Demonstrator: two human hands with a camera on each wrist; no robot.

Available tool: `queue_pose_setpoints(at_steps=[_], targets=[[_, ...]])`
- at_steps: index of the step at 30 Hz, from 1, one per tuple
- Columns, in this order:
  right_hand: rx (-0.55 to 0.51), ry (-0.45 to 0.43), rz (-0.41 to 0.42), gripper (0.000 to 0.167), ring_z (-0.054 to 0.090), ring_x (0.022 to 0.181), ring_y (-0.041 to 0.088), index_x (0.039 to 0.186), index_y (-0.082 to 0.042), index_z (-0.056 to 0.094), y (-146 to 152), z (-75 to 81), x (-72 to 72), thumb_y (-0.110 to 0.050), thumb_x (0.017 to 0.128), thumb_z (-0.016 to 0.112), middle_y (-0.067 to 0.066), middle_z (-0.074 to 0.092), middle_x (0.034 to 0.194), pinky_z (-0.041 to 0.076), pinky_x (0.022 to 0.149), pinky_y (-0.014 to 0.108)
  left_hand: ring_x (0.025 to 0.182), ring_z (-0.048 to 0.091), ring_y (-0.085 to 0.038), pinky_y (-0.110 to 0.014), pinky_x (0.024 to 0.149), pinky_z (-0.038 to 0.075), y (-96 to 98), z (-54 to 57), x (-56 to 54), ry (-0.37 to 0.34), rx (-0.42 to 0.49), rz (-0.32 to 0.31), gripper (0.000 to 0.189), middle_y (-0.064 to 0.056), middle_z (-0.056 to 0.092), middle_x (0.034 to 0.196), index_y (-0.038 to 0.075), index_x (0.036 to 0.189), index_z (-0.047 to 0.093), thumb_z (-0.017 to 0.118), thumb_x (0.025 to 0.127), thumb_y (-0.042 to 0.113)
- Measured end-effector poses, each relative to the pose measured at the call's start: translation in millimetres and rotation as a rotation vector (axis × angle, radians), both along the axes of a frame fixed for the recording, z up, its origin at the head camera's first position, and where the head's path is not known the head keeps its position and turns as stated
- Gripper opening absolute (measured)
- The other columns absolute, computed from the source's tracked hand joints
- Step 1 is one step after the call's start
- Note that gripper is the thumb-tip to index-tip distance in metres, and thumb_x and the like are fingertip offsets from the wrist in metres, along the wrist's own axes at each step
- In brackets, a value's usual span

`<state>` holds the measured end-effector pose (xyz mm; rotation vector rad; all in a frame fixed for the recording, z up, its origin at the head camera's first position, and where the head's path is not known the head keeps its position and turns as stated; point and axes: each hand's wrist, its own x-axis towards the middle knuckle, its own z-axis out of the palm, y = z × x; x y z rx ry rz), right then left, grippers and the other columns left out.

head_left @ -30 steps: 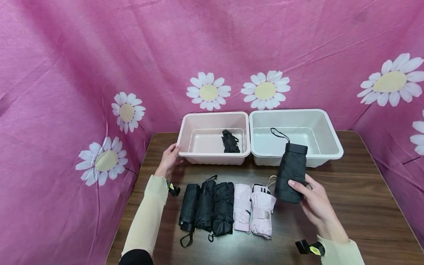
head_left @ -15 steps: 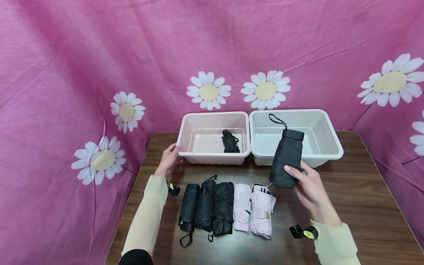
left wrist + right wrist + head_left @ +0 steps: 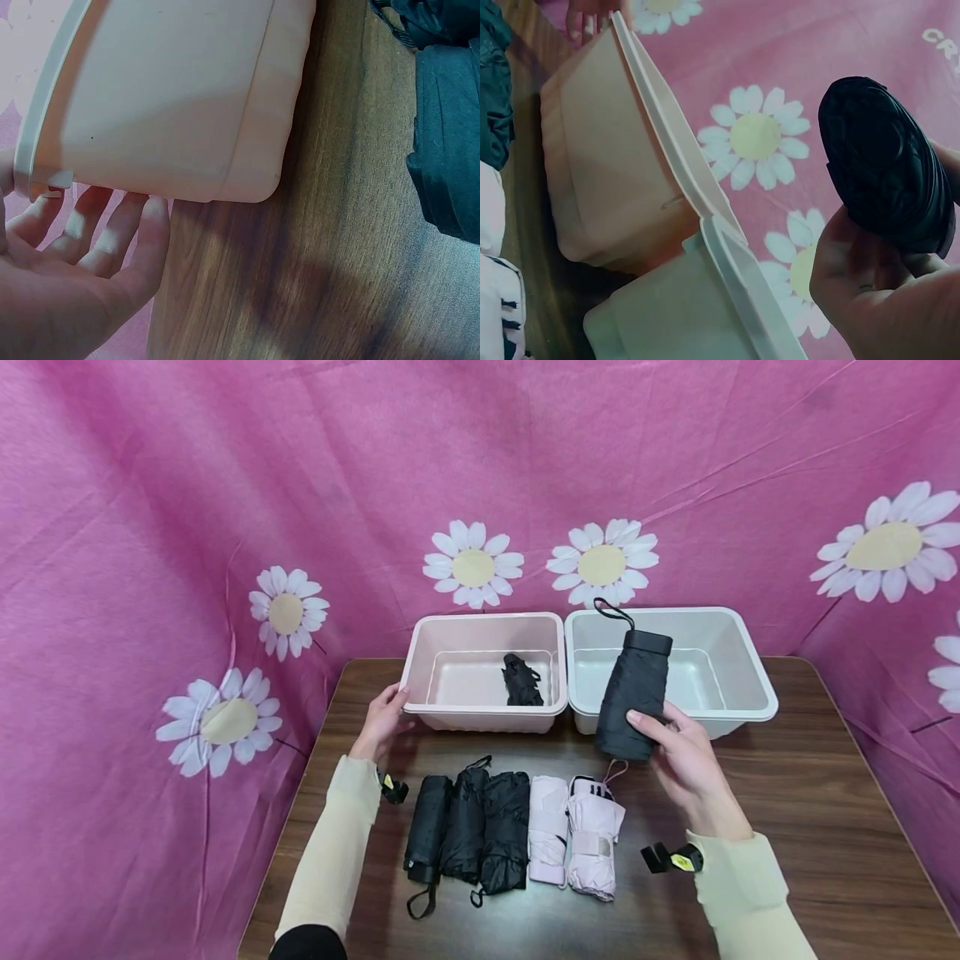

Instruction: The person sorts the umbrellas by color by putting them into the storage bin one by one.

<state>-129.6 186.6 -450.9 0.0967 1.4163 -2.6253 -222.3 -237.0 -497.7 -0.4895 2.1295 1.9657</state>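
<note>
My right hand (image 3: 693, 768) grips a folded black umbrella (image 3: 636, 693), its wrist loop upward, in front of and above the front rim of the pale grey-green bin (image 3: 750, 693). In the right wrist view the end of that black umbrella (image 3: 881, 154) faces the camera. At the front left corner of the pink bin (image 3: 480, 720), my left hand (image 3: 381, 722) holds the rim; the left wrist view shows the fingers (image 3: 146, 232) against its outer wall. Inside the pink bin lies a small black umbrella (image 3: 522, 681).
A row of folded umbrellas lies nearer me on the wooden table (image 3: 817, 827): several black ones, such as the middle one (image 3: 465, 822), then two pale pink ones, the right one (image 3: 592, 843) strapped. A pink flowered cloth (image 3: 360, 527) hangs behind the bins.
My right hand has carried the black umbrella forward and to the left, from beside the pale pink umbrellas up to the grey-green bin's front. The left hand has stayed on the pink bin.
</note>
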Motion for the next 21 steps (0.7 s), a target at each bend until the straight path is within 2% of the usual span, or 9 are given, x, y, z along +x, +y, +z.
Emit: queue_pose_setpoints(at_steps=[4,7,12,21], targets=[[0.030,-0.007,-0.003,0.027,0.067,0.090,0.006,0.111,-0.016,0.067,-5.4,4.0,-9.8,0.002,0.092,0.058,-0.003,0.069,0.104,0.055,0.078,0.020,0.095,0.053,-0.016,-0.035,0.079,0.054,-4.2,-13.4,-5.3,0.005,0.008,0.015,0.047,-0.024,0.046,0.135,0.009,0.143,0.044,0.048,0.102,0.031],[0.049,-0.013,0.000,0.026,0.065,0.092,0.006,0.111,-0.016,0.067,-9.7,7.7,-16.5,0.000,0.092,0.060,-0.003,0.067,0.106,0.054,0.079,0.020,0.096,0.054,-0.016,-0.039,0.084,0.054,-4.9,-17.9,-7.0,0.010,-0.004,0.023,0.047,-0.023,0.048,0.136,0.011,0.143,0.044,0.047,0.102,0.032],[0.065,-0.022,0.001,0.022,0.063,0.093,0.006,0.111,-0.016,0.067,-15.9,11.5,-26.4,-0.004,0.092,0.062,-0.003,0.066,0.107,0.053,0.081,0.020,0.099,0.054,-0.018,-0.051,0.096,0.049,-4.8,-19.5,-7.4,0.021,-0.015,0.026,0.046,-0.023,0.048,0.137,0.011,0.143,0.044,0.046,0.102,0.032],[0.036,-0.043,0.017,0.019,0.065,0.091,0.008,0.109,-0.015,0.067,-28.7,9.9,-44.4,-0.006,0.092,0.063,-0.001,0.066,0.104,0.054,0.078,0.021,0.109,0.052,-0.025,-0.053,0.098,0.048,-4.1,-19.7,-7.5,0.010,0.010,0.032,0.045,-0.022,0.048,0.137,0.011,0.142,0.044,0.046,0.102,0.031]])
